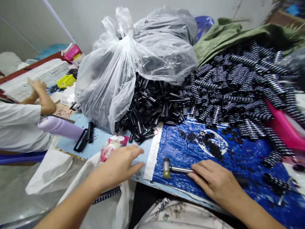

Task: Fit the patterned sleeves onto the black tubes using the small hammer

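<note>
In the head view my right hand (pixel 212 179) grips the handle of a small mallet (pixel 179 170), which lies on a blue plastic sheet (pixel 164 143). The mallet's metal head has a dark face and a yellowish face. My left hand (pixel 120 163) hovers over the table's front edge, fingers stretched and thumb apart, with nothing visible in it. Beside it sits a pink-and-white plastic packet (pixel 111 148). Below my left forearm, a black-and-white checked cylinder (pixel 107 194) shows in an open white bag (pixel 95 214). Black plastic tubes (pixel 145 111) are heaped beyond my hands.
A large knotted clear bag (pixel 107 82) stands behind the tubes. Many checked cylinders (pixel 238 82) pile up at right, beside a pink bin (pixel 283 124). Small black pieces (pixel 214 148) are strewn on the sheet. At left are a purple bottle (pixel 63 127) and another person's arm (pixel 45 98).
</note>
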Available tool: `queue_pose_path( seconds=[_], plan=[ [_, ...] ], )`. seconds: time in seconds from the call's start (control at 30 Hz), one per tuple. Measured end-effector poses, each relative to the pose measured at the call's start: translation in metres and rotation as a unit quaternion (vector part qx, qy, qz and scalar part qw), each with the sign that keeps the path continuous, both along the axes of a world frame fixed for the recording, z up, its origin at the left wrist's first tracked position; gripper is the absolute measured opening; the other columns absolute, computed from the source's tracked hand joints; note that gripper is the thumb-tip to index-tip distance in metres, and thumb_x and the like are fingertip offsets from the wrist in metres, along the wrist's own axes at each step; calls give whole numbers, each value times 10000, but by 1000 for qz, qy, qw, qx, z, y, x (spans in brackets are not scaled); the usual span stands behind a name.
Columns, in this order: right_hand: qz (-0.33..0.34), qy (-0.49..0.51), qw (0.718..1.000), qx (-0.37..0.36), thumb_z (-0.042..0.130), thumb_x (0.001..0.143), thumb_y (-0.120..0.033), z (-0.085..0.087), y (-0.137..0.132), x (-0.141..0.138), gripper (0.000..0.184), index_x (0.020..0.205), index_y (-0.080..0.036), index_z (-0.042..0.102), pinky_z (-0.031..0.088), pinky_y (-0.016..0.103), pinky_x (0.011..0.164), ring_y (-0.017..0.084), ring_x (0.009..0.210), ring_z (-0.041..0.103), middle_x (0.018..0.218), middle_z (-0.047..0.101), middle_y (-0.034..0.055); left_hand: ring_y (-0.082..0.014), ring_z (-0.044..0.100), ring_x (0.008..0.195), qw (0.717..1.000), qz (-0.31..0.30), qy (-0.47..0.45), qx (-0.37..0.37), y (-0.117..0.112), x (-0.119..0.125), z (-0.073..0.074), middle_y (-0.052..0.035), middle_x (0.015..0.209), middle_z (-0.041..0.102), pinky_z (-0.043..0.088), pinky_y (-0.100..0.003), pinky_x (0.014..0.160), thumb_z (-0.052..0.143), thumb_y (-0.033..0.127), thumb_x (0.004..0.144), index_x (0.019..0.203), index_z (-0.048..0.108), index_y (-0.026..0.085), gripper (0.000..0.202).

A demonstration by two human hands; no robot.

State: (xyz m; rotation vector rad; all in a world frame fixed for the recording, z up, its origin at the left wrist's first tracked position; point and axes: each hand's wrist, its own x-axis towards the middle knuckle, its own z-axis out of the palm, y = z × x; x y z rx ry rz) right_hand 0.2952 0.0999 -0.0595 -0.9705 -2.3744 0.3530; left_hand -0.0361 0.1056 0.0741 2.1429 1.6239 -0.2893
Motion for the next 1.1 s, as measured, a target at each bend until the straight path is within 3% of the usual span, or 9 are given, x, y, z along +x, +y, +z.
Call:
queue_pose_path(
  seconds=[0.13, 0.23, 0.37, 0.5, 0.6, 0.73, 0.87, 0.97, 1.1],
  plan=[
    [-4, 9, 1000, -21, 561, 982, -328, 9, 3, -1, 184, 1030, -179, 658, 517, 326, 785, 182, 862, 637, 963, 678, 79, -306, 557, 905, 961, -39, 152, 229, 36, 37, -53, -132, 919, 633, 416, -417, 737, 455, 84, 897, 878, 675, 146, 229],
    [-130, -4, 991, -9, 449, 1018, -341, 11, 20, 30, 268, 1049, -184, 665, 528, 295, 810, 165, 844, 675, 934, 717, 68, -314, 554, 886, 942, -69, 141, 298, 57, 32, -77, -115, 866, 634, 409, -422, 720, 503, 110, 884, 781, 661, 177, 201],
    [-366, -70, 928, -27, 352, 1016, -388, 13, 64, 83, 390, 1101, -139, 640, 516, 379, 768, 254, 829, 700, 974, 718, 152, -314, 588, 1018, 894, -121, 56, 427, 65, 18, -84, -122, 992, 692, 429, -433, 815, 520, 145, 897, 803, 649, 185, 165],
    [-438, -139, 883, -99, 462, 963, -361, 14, 114, 101, 315, 1084, -116, 617, 466, 415, 679, 330, 730, 681, 814, 691, 190, -282, 619, 1054, 858, -160, -29, 488, 63, 35, -79, -130, 1055, 695, 452, -403, 875, 507, 162, 926, 823, 611, 177, 147],
    [-445, -159, 868, -151, 551, 912, -341, 12, 137, 98, 291, 1083, -113, 607, 451, 421, 702, 345, 761, 675, 793, 684, 194, -193, 632, 849, 882, -83, -104, 452, 58, 53, -81, -93, 958, 662, 473, -311, 777, 469, 189, 964, 818, 569, 186, 177],
    [-450, -123, 863, -194, 570, 891, -350, 10, 145, 106, 361, 1191, -149, 567, 431, 393, 762, 308, 866, 665, 897, 704, 137, -144, 558, 674, 902, 134, -249, 328, 44, 69, -90, -16, 783, 580, 441, -262, 646, 498, 300, 967, 833, 526, 200, 169],
    [-454, -43, 860, -227, 634, 799, -373, 10, 134, 117, 366, 1107, -183, 584, 411, 372, 730, 270, 791, 640, 825, 700, 62, -142, 566, 642, 820, 332, -441, 150, 38, 84, -93, 12, 749, 610, 436, -233, 575, 585, 439, 908, 1141, 518, 207, 336],
    [-453, 45, 856, -246, 667, 732, -405, 11, 112, 118, 399, 1054, -188, 573, 426, 366, 705, 233, 704, 621, 766, 684, 43, -100, 484, 525, 752, 382, -537, 42, 41, 94, -86, 28, 666, 580, 384, -206, 499, 637, 516, 854, 979, 567, 183, 363],
    [-409, 203, 848, -268, 555, 767, -625, 14, 72, 106, 605, 1169, -179, 482, 499, 365, 673, 220, 709, 640, 819, 680, 62, -79, 458, 490, 697, 416, -585, 8, 40, 102, -74, 39, 664, 593, 365, -187, 469, 698, 522, 800, 969, 569, 189, 395]
  ],
)
